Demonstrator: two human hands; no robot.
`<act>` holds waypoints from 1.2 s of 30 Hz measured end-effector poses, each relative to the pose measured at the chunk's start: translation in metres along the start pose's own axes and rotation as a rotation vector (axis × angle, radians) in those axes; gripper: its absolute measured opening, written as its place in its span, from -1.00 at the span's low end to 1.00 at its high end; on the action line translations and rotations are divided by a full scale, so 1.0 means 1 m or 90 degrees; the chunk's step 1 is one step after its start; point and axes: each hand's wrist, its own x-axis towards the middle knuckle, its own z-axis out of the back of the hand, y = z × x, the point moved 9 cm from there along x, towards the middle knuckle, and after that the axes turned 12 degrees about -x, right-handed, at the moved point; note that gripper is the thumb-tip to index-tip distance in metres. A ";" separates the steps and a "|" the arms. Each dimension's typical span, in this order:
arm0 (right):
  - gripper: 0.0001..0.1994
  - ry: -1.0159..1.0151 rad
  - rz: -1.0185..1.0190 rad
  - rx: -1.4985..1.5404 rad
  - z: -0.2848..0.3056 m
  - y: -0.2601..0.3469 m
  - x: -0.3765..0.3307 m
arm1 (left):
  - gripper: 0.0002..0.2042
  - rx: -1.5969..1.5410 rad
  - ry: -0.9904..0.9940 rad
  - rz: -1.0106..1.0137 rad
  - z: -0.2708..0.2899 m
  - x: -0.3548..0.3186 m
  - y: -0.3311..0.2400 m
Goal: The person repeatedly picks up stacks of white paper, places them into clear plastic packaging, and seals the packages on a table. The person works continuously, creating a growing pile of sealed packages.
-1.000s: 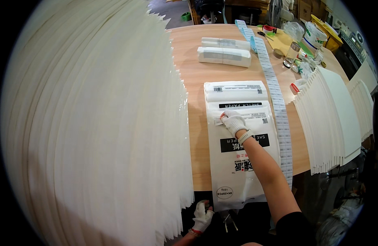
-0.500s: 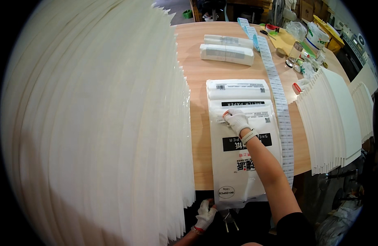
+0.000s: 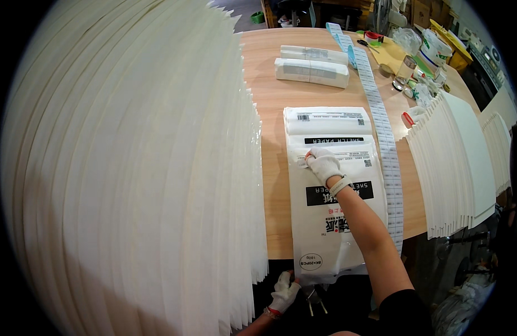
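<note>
Paper pack [image 3: 334,190] flat on wooden table [image 3: 272,106], overhanging near edge; pressed by right hand [image 3: 324,164], fingers curled, gripped at bottom by left hand [image 3: 284,291]. Could slide off if pulled unevenly.

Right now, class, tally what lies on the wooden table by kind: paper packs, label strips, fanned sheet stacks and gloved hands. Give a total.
Flat paper pack: 1
Wrapped white bundles: 2
Label strip: 1
Fanned sheet stacks: 2
Gloved hands, right hand and left hand: 2
Total: 8
</note>
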 end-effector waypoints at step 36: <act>-0.64 -0.205 -0.069 0.837 0.004 -0.106 -0.331 | -0.85 0.245 0.351 -0.677 -0.037 -0.142 -0.352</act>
